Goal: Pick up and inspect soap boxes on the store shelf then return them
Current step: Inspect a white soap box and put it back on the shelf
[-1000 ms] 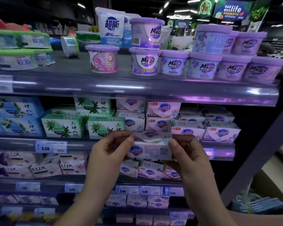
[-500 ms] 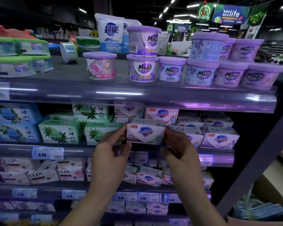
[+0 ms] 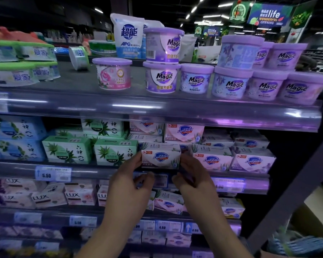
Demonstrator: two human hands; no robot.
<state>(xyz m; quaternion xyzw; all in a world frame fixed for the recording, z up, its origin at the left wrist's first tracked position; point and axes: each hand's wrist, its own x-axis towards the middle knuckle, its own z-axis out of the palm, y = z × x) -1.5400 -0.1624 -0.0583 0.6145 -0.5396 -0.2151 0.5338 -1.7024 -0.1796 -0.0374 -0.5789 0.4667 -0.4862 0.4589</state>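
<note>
Grip: left hand (image 3: 131,183) and right hand (image 3: 192,181) pinch the ends of the Safeguard soap box (image 3: 160,158), at the shelf (image 3: 101,171) front. Risk: released while shallowly seated, it could tip off the lip.

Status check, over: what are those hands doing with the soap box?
Left hand, right hand pinch box ends. Safeguard soap box level at shelf front. Green boxes close left, Safeguard boxes right.
</note>
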